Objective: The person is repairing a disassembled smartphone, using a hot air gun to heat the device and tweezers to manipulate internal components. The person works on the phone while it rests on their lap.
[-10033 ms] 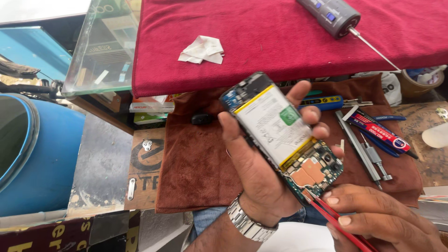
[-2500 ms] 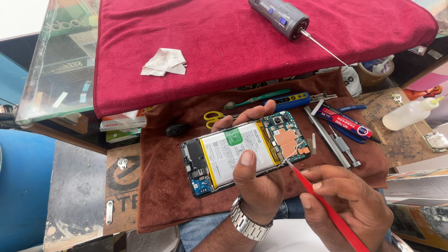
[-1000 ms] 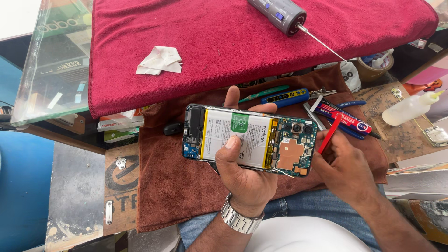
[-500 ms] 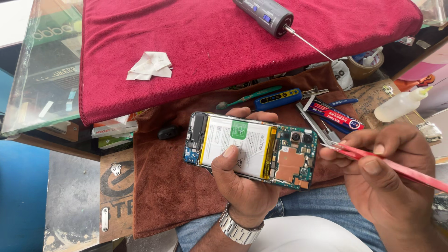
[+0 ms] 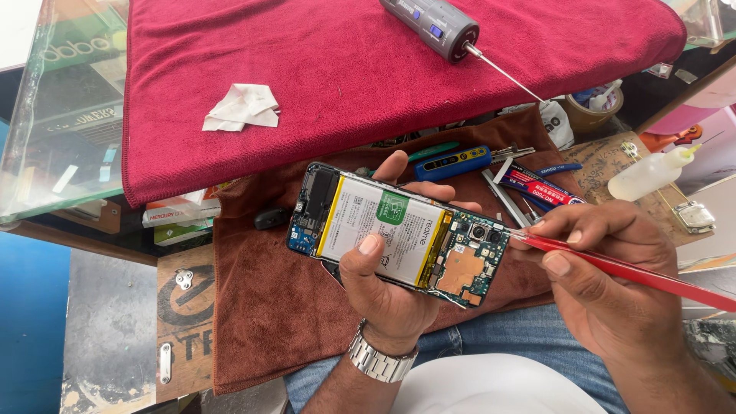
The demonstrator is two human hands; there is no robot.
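Left hand (image 5: 383, 295) grips an opened phone (image 5: 399, 234); right hand (image 5: 606, 284) pinches red tweezers (image 5: 613, 264) at its camera corner. A slip could scratch the circuit board (image 5: 464, 261).

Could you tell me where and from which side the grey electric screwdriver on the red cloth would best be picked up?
Probably around the thick barrel of the grey electric screwdriver, fingers closing across its width from above. It lies flat on the red cloth with nothing touching it, and its thin bit points toward the person, so that end is best avoided.
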